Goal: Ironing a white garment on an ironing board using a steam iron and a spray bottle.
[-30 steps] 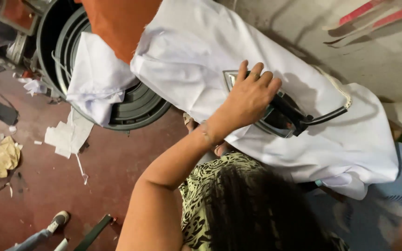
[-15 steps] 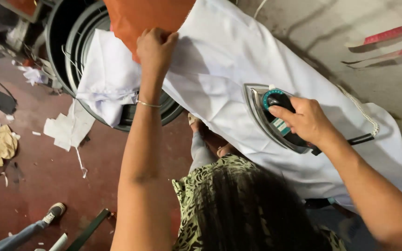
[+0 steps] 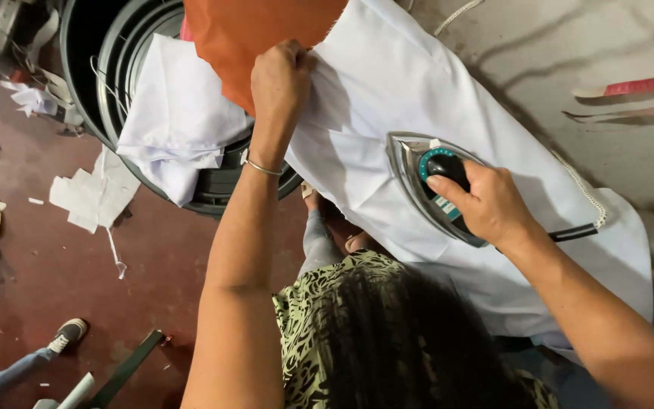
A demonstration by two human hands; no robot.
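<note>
A white cloth lies spread over the ironing surface. My right hand is closed on the handle of a silver electric iron with a teal dial, and the iron rests flat on the cloth. My left hand pinches the cloth's upper left edge and pulls it taut, next to an orange fabric. A black cord leaves the iron toward the right.
A black bin at the upper left holds more white cloth. Paper and fabric scraps litter the red floor. Another person's shoe shows at the lower left. Red-and-white strips lie on the grey surface at right.
One second ago only one hand lay on the iron. My left hand then went up to grip the cloth's edge, my right hand took the iron, and the iron has slid slightly left.
</note>
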